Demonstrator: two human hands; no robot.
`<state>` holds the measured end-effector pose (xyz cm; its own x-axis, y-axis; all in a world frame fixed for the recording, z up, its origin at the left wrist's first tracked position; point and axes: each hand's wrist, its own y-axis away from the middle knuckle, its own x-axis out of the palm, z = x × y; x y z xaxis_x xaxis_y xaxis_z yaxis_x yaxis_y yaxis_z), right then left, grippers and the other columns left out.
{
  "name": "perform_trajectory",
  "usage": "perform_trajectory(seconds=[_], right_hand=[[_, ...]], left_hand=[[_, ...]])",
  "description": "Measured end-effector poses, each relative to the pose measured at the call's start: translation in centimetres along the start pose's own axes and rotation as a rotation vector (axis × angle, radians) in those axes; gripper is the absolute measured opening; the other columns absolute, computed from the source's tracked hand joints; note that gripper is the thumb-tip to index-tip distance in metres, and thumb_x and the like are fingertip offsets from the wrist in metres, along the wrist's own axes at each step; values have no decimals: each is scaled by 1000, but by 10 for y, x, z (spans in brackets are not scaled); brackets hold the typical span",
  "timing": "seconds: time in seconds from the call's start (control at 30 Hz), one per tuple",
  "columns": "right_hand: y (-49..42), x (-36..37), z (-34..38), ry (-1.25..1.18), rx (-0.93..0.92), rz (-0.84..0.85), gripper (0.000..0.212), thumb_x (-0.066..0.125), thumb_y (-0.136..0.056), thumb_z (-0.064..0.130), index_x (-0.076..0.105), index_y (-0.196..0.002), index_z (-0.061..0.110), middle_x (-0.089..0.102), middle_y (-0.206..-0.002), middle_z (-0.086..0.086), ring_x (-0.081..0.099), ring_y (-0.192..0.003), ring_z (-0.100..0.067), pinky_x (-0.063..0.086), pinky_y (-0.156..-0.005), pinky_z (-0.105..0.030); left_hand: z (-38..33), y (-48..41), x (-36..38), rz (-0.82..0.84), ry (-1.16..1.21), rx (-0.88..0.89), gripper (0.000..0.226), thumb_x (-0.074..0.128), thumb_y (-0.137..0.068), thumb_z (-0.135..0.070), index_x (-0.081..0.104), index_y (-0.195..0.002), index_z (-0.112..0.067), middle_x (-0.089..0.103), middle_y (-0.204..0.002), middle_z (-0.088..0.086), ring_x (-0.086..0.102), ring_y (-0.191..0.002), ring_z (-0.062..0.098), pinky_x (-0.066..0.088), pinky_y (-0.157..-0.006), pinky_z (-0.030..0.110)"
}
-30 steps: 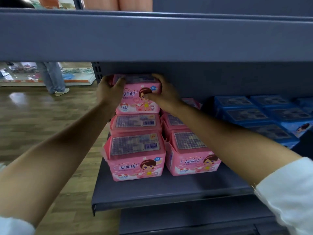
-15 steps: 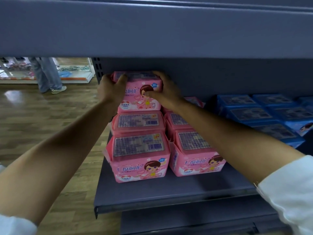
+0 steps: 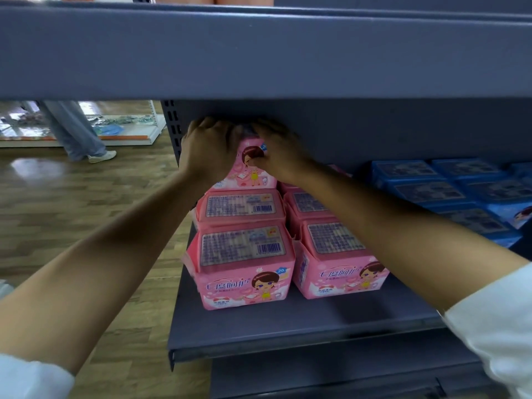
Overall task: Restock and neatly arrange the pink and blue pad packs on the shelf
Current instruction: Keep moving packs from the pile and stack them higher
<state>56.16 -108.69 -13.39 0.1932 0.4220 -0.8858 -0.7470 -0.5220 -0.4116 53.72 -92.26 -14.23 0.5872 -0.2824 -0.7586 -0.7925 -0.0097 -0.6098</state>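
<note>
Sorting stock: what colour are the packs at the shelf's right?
The packs are blue; head view.

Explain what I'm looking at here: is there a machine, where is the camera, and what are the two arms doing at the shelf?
There is no machine. These are a person's bare arms, filmed by one wide-angle camera worn on the head, looking forward and down. The left hand and right hand both grip the top pack, a pink one held above the others, close under the upper shelf. More pink packs stand on the shelf in two rows, with blue packs to their right. Another person's legs show at the far left.
</note>
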Motion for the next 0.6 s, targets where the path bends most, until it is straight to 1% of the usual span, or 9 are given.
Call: perform_trajectory(seconds=[0.07,0.13,0.2,0.27,0.3,0.5,0.6], right_hand=[[-1,-1,0,28,-17,3,71,66,-87,35,34,-145,9,35,-151,-8,29,-140,-24,27,-113,-37],[-1,-2,1,34,-40,-15,67,66,-86,33,38,-142,8,40,-148,-8,35,-136,-25,32,-110,-37],[-2,-2,0,34,-45,-27,64,64,-88,36,40,-141,8,41,-147,-8,37,-135,-24,33,-109,-35],[-4,-1,-2,52,-42,-19,64,61,-89,41,40,-141,10,40,-148,-6,35,-136,-23,33,-108,-33],[-5,-1,-3,62,-39,-12,65,61,-89,43,40,-141,11,39,-149,-6,34,-137,-23,32,-109,-33],[-6,2,-4,101,-18,-9,71,58,-89,48,33,-146,15,34,-153,-4,31,-140,-23,32,-112,-39],[-4,3,-3,135,-19,-2,71,56,-90,49,32,-146,13,32,-154,-6,28,-141,-24,29,-113,-39]], left_hand=[[0,1,-3,76,-61,20,75,21,-85,-67,66,-116,-16,66,-117,7,56,-115,31,45,-96,43],[-1,3,-9,135,-76,52,81,32,-77,-74,60,-126,-15,64,-124,8,56,-117,32,47,-96,43],[-2,2,-15,168,-74,73,82,48,-74,-71,56,-131,-12,61,-128,10,54,-119,33,44,-98,42],[0,-1,-15,185,-70,86,77,61,-78,-63,53,-133,-10,59,-130,12,53,-121,33,42,-100,40],[2,-2,-14,188,-74,94,74,65,-79,-58,52,-134,-10,59,-131,12,52,-122,33,41,-101,40],[3,-1,-10,172,-98,87,77,67,-79,-54,48,-138,-7,54,-137,14,46,-127,35,36,-108,44],[-1,3,-12,154,-134,92,75,64,-82,-54,46,-139,-9,51,-140,12,43,-130,34,35,-108,46]])
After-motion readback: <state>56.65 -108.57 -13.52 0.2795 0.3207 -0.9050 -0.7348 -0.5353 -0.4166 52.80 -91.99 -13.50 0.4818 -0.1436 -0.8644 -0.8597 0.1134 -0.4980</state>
